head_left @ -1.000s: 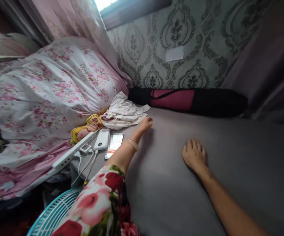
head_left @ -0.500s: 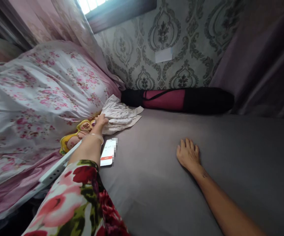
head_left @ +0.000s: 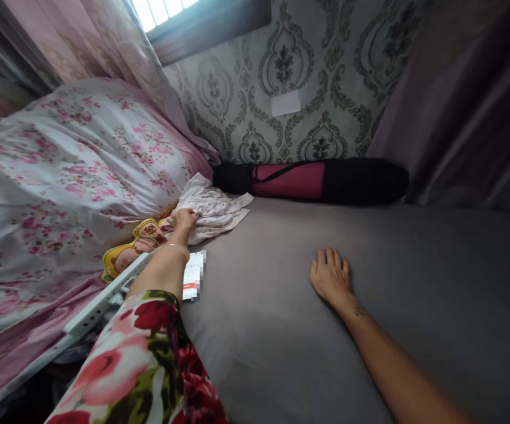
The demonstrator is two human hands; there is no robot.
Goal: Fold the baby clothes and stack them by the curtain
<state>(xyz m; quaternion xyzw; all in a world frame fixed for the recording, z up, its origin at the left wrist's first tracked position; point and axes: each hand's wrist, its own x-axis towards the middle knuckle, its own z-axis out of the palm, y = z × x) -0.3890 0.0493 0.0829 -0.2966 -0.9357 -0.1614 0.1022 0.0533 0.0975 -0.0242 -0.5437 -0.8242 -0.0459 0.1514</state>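
My left hand (head_left: 183, 218) reaches out to a crumpled white cloth (head_left: 213, 206) with a faint print. Its fingers are curled and closed on the cloth's near left side. The cloth lies in a loose heap on the grey sheet (head_left: 272, 282), one flat corner pointing right. My right hand (head_left: 331, 275) rests flat on the sheet, palm down with fingers spread, holding nothing. A phone (head_left: 193, 277) with a lit screen lies beside my left forearm, which partly covers it. Left of that wrist is a yellow cartoon plush cushion (head_left: 126, 256).
A black and dark pink long bag (head_left: 290, 181) lies along the patterned wall (head_left: 246, 106). White floral bedding (head_left: 73, 171) is heaped on the left. A white power strip (head_left: 105, 297) runs along the left edge. A curtain (head_left: 449, 129) hangs at right.
My left hand's fingers have curled in on the cloth. The whole view has shifted slightly, and my right hand stays flat on the sheet.
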